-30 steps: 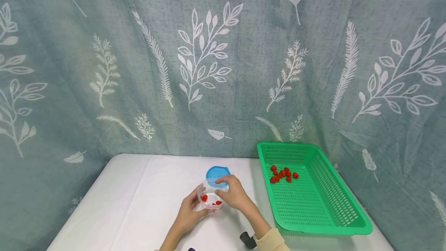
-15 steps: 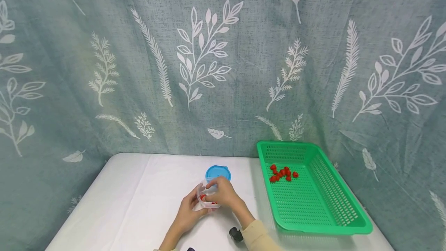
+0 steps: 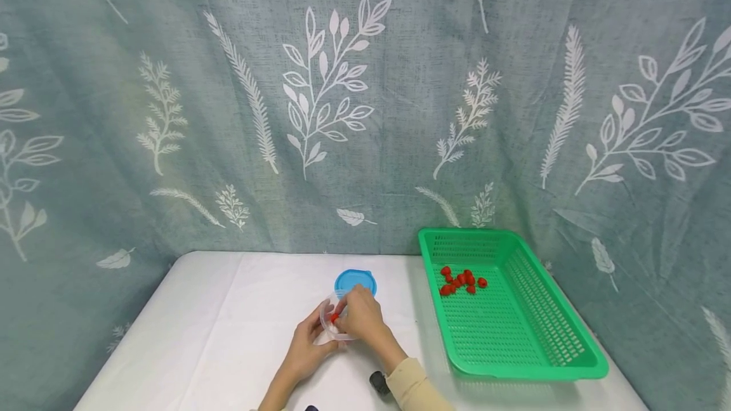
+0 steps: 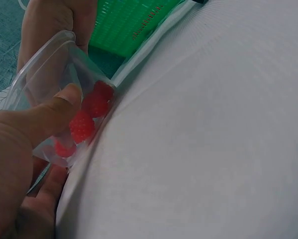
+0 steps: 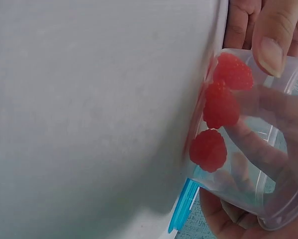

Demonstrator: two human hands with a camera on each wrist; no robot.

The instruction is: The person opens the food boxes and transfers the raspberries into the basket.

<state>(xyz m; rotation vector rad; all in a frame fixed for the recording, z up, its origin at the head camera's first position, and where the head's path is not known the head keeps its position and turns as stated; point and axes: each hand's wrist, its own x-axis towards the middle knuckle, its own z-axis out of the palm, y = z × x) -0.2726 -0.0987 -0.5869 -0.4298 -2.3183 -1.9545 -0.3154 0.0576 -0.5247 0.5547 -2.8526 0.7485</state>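
Note:
My left hand (image 3: 307,349) grips a clear plastic container (image 3: 342,337) on the white table, its thumb (image 4: 56,112) against the near wall. Several raspberries (image 5: 208,150) show through the container's wall, low inside. My right hand (image 3: 365,317) reaches down into the container from above. Through the clear side in the right wrist view, its fingertips pinch the middle raspberry (image 5: 221,105). Just behind the container lies a blue lid (image 3: 349,280), partly hidden by my right hand in the head view.
A green slotted basket (image 3: 514,335) stands to the right, with several raspberries (image 3: 460,279) near its back left. White cloth covers the table (image 3: 228,316). Behind hangs a green curtain (image 3: 400,113) printed with white leaves.
My right hand has moved left and down into the container, its fingers coming together on a raspberry. The left hand keeps holding the container. The head view has shifted slightly.

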